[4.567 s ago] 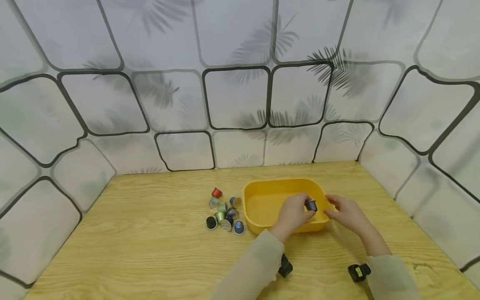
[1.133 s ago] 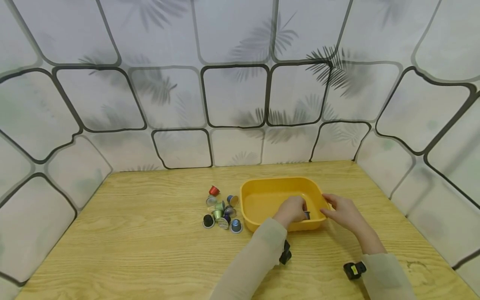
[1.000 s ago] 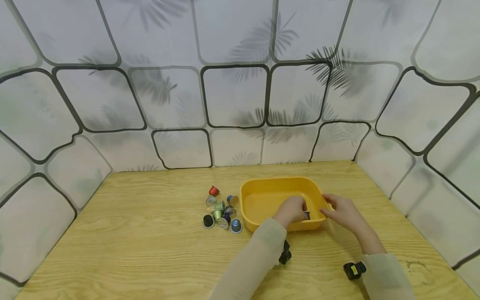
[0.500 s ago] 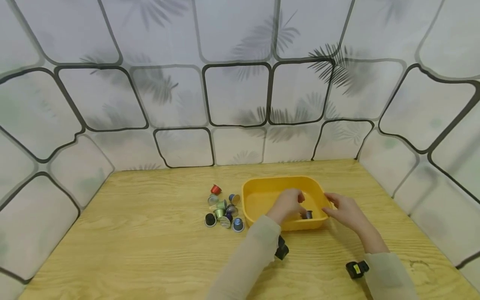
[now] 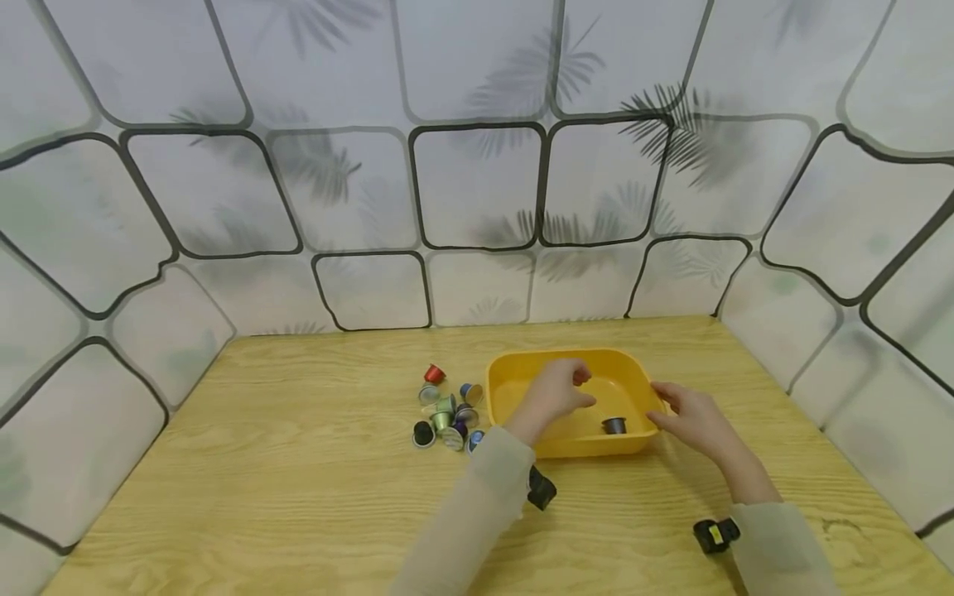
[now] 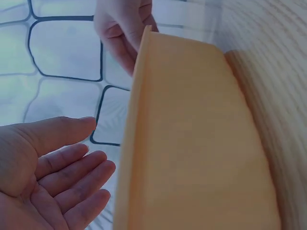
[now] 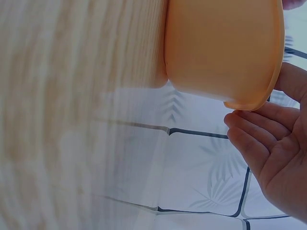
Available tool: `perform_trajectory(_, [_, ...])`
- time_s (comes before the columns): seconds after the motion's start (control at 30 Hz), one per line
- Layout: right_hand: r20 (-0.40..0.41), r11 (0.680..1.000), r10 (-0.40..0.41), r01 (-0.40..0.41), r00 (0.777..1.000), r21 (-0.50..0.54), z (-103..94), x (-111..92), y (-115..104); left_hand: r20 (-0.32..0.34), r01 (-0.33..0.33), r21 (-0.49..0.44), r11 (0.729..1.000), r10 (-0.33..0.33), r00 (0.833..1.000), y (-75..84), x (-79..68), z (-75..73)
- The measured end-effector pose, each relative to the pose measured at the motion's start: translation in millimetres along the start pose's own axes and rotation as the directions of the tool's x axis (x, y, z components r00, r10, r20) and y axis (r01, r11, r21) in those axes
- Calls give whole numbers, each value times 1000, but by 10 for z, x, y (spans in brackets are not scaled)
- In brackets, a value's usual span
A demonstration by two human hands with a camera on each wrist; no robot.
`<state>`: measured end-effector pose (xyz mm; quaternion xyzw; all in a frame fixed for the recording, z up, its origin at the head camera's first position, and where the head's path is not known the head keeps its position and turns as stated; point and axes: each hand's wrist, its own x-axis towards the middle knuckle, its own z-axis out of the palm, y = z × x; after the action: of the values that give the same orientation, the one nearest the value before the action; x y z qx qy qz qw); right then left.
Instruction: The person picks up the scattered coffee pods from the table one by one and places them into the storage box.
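Observation:
A yellow plastic tub (image 5: pixel 589 447) stands on the table, with one dark grey coffee capsule (image 5: pixel 614 425) lying on its floor near the front right. My left hand (image 5: pixel 550 399) is over the tub's left half, thumb and fingers apart with nothing between them. In the left wrist view, that left hand (image 6: pixel 57 177) shows its bare palm beside the tub wall (image 6: pixel 192 124). At the tub's right end, my right hand (image 5: pixel 695 422) holds the rim. The right wrist view shows the thumb inside and fingers (image 7: pixel 254 134) under the lip.
Left of the tub lies a loose cluster of coffee capsules: a red one (image 5: pixel 434 374), a black one (image 5: pixel 423 434), a light green one (image 5: pixel 441 420), a blue one (image 5: pixel 475 440) partly behind my left sleeve, and several others. A patterned wall (image 5: pixel 477 290) borders the table's back.
My left hand lowered the dark grey capsule into the tub and let it go. It has since lifted and moved left, away from the capsule. The right hand stays at the rim.

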<state>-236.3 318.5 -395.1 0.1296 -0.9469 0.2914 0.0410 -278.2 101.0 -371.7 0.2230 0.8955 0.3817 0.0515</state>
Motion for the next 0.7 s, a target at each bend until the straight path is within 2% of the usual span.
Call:
perform_trajectory(0.13, [-1,1000,0,0,1000,-5,1,-1,14,-16,-12,-33,999,11,1000,-22,-75,-133])
perform_trajectory(0.37, [-1,1000,0,0,1000,2,-7,3,31,-77,-45,-6,999,44,996,-69,-203,-334])
perform_trajectory(0.53, [-4,1000,3,-3,1000,-1,-5,5,40,-103,-42,1,999,42,994,-183,-271,-444])
perform_trajectory(0.7, [2,1000,-1,1,1000,9,-2,-1,41,-135,-12,1,1000,12,991,-311,-352,-567])
